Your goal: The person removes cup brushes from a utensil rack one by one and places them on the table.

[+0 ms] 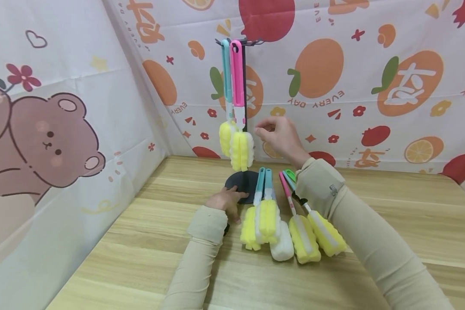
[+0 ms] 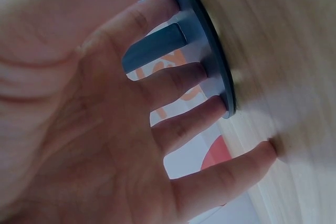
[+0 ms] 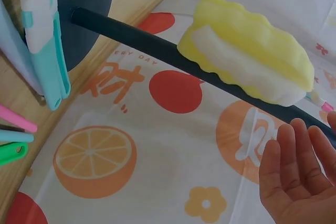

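Note:
Two sponge-headed bottle brushes hang from the hooks of a dark stand in the head view. One has a pink handle; the other, with a teal handle, hangs just left of it. Their yellow-and-white foam heads point down. My left hand presses spread fingertips on the stand's round base, with one finger reaching the tabletop in the left wrist view. Just right of the hanging pink brush, my right hand is raised, fingers loosely bent and holding nothing. Its palm shows beside the pole in the right wrist view.
Several more brushes lie on the wooden table in front and right of the base: teal-handled ones, a pink-handled one and a green-handled one. A fruit-print cloth hangs behind, a bear-print cloth at left.

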Tool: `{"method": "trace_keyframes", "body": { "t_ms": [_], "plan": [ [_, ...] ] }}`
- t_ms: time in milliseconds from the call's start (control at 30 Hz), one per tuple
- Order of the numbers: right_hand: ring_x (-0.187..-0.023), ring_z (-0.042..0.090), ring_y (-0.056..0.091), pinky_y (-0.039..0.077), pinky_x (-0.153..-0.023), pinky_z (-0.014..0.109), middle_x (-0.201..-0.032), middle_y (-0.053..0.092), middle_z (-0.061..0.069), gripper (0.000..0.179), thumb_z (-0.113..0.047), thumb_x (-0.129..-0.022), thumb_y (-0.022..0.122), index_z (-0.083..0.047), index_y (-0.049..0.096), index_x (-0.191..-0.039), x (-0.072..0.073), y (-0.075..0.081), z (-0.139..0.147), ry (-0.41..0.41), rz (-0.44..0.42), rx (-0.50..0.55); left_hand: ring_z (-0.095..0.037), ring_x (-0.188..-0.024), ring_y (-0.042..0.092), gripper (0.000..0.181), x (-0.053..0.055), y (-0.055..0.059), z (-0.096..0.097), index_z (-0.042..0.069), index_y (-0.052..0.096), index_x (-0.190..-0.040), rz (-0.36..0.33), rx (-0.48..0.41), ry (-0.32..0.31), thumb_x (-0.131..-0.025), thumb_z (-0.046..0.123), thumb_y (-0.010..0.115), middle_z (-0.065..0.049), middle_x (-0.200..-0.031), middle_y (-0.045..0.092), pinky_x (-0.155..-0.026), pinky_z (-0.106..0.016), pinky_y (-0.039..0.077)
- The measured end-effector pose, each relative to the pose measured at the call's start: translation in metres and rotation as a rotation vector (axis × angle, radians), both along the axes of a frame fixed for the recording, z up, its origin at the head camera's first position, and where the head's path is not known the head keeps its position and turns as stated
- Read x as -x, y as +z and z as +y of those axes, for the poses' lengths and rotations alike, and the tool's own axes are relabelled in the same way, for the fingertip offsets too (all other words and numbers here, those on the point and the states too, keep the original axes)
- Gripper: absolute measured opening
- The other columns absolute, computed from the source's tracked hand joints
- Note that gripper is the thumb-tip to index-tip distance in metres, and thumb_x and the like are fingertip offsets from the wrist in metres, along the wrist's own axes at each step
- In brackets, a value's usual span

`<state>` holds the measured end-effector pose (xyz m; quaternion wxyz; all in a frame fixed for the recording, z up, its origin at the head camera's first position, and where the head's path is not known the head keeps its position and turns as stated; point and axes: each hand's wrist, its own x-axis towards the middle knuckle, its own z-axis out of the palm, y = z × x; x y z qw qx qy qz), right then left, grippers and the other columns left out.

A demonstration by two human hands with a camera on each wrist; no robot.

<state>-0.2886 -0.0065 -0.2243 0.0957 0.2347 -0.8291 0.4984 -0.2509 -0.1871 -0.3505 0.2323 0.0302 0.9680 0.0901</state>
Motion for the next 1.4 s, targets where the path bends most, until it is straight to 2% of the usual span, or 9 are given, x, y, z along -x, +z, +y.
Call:
{"method": "trace_keyframes", "body": {
  "t_ms": [133,300,533,867,1100,1300,1400],
  "plan": [
    [-0.092,0.027,0.06,0.054,-0.081,0.037,-0.107,0.069,0.014,0.021,-0.013,-0.1,0.066,0.002,0.073,-0.113,0.003,-0.003,-0.004,-0.013,-0.035,-0.002,-0.035,-0.153,0.013,0.09,0.001,-0.001,0.0,0.03,0.041,-0.158,-0.004,0.002,0.0,-0.081,0.021,0.088,-0.007,-0.168,0.018,-0.108,-0.058,0.038],
    [-0.099,0.027,0.061,0.053,-0.089,0.039,-0.112,0.069,0.013,0.022,-0.014,-0.1,0.066,0.001,0.073,-0.115,0.004,-0.006,-0.008,0.001,-0.069,-0.007,-0.035,-0.153,0.014,0.09,0.001,-0.002,0.0,0.03,0.041,-0.157,-0.003,0.0,0.002,-0.081,0.02,0.088,-0.007,-0.168,0.018,-0.108,-0.058,0.038],
    [-0.106,0.027,0.063,0.052,-0.092,0.039,-0.118,0.07,0.015,0.028,-0.013,-0.101,0.064,0.004,0.069,-0.122,0.006,0.0,-0.012,0.06,-0.07,0.067,-0.035,-0.153,0.014,0.09,0.001,-0.001,0.0,0.029,0.041,-0.157,-0.001,-0.01,-0.001,-0.08,0.02,0.088,-0.007,-0.168,0.018,-0.109,-0.059,0.036],
    [-0.117,0.026,0.062,0.049,-0.099,0.039,-0.125,0.068,0.016,0.032,-0.013,-0.1,0.066,0.003,0.065,-0.128,0.006,0.01,-0.019,0.08,-0.151,0.139,-0.036,-0.153,0.013,0.09,0.001,0.001,0.001,0.027,0.042,-0.157,-0.007,-0.012,-0.006,-0.08,0.02,0.088,-0.009,-0.168,0.018,-0.109,-0.06,0.036],
    [-0.117,0.027,0.063,0.049,-0.101,0.037,-0.128,0.067,0.018,0.036,-0.012,-0.1,0.067,0.005,0.062,-0.131,0.004,0.016,-0.026,0.121,-0.181,0.141,-0.036,-0.153,0.012,0.09,0.001,0.0,0.0,0.028,0.041,-0.158,-0.01,-0.015,-0.006,-0.081,0.019,0.088,-0.008,-0.168,0.018,-0.109,-0.059,0.036],
    [-0.106,0.028,0.067,0.054,-0.093,0.036,-0.123,0.068,0.018,0.036,-0.011,-0.1,0.065,0.007,0.06,-0.132,0.006,0.018,-0.037,0.147,-0.24,0.191,-0.037,-0.152,0.014,0.09,0.001,-0.001,0.0,0.028,0.042,-0.157,0.001,-0.008,-0.013,-0.081,0.02,0.088,-0.008,-0.168,0.019,-0.107,-0.059,0.038],
    [-0.102,0.026,0.066,0.053,-0.094,0.035,-0.118,0.069,0.017,0.033,-0.011,-0.101,0.065,0.006,0.062,-0.129,0.006,0.019,-0.04,0.134,-0.242,0.2,-0.037,-0.152,0.014,0.09,0.001,-0.001,0.0,0.028,0.042,-0.157,0.002,-0.007,-0.013,-0.08,0.02,0.089,-0.009,-0.168,0.019,-0.107,-0.06,0.038]
  ]
}}
